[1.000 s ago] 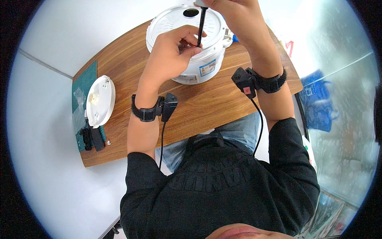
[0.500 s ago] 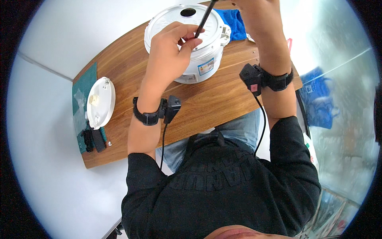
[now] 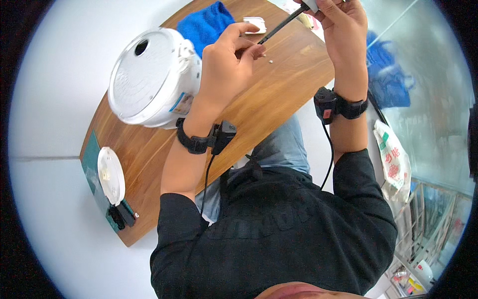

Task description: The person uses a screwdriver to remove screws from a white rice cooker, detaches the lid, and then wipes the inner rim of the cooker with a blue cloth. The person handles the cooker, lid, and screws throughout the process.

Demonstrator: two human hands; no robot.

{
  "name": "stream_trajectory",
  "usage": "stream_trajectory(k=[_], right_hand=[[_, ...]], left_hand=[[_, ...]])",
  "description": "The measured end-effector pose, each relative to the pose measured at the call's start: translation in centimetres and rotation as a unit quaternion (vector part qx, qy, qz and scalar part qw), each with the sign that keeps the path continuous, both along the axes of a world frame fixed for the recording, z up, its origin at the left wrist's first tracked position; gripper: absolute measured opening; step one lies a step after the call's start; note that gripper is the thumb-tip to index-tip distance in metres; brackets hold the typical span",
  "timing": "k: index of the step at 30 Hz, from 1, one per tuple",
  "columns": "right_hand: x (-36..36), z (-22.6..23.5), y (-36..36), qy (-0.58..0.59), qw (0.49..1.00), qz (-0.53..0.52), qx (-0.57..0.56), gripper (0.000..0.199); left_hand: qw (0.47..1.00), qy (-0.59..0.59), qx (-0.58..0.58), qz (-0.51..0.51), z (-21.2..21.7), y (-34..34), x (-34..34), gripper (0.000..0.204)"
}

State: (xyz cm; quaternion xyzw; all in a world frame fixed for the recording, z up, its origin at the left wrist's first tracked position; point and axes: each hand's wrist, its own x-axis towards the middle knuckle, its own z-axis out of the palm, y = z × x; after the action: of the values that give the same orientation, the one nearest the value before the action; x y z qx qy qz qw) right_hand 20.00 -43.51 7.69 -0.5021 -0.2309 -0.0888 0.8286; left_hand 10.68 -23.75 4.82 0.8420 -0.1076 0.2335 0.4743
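At the left end of the wooden table [image 3: 279,94], a green cutting mat [image 3: 90,158] lies along the edge with a round white lid-like disc [image 3: 111,175] resting on it and a small black part [image 3: 122,217] just beside the disc, at the near corner. Further along, a white rice cooker [image 3: 152,77] sits tipped on its side, its round perforated face turned up toward the camera. A blue cloth [image 3: 206,24] lies by the far edge, just behind the cooker, and a small white plastic piece [image 3: 255,23] lies near the cloth.

The left hand [image 3: 226,65] is raised above the table's middle, just right of the cooker, its thumb and fingertips pinched narrowly around the tip of a black screwdriver [image 3: 280,25]. Whether anything tiny is held in that pinch cannot be told. A small pale speck, perhaps a screw [image 3: 270,62], lies on the wood just right of this hand.

The right hand [image 3: 341,25] is up over the far right edge, closed around the screwdriver's handle end, so the tool spans slantwise between both hands above the table. Each wrist wears a black band with a cabled device.
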Motion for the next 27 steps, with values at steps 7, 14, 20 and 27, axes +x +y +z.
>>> stream_trajectory(k=[7, 14, 20, 27], right_hand=[[2.9, -5.8, -2.6, 0.051, 0.994, -0.094, 0.018, 0.036], [5.5, -9.3, -4.6, 0.058, 0.980, -0.189, -0.003, 0.030], [5.2, -11.1, -2.6, 0.085, 0.990, -0.112, 0.001, 0.046], [4.8, -11.8, -2.2, 0.082, 0.993, -0.079, 0.011, 0.053]], left_hand=[[0.972, 0.175, -0.133, -0.080, -4.6, -0.8, 6.5, 0.010], [0.981, 0.190, 0.045, -0.021, -8.6, 0.0, 10.2, 0.011], [0.948, 0.147, 0.280, 0.015, -10.0, -0.7, 12.2, 0.012], [0.937, 0.134, 0.324, -0.002, -11.0, -0.8, 12.7, 0.011]])
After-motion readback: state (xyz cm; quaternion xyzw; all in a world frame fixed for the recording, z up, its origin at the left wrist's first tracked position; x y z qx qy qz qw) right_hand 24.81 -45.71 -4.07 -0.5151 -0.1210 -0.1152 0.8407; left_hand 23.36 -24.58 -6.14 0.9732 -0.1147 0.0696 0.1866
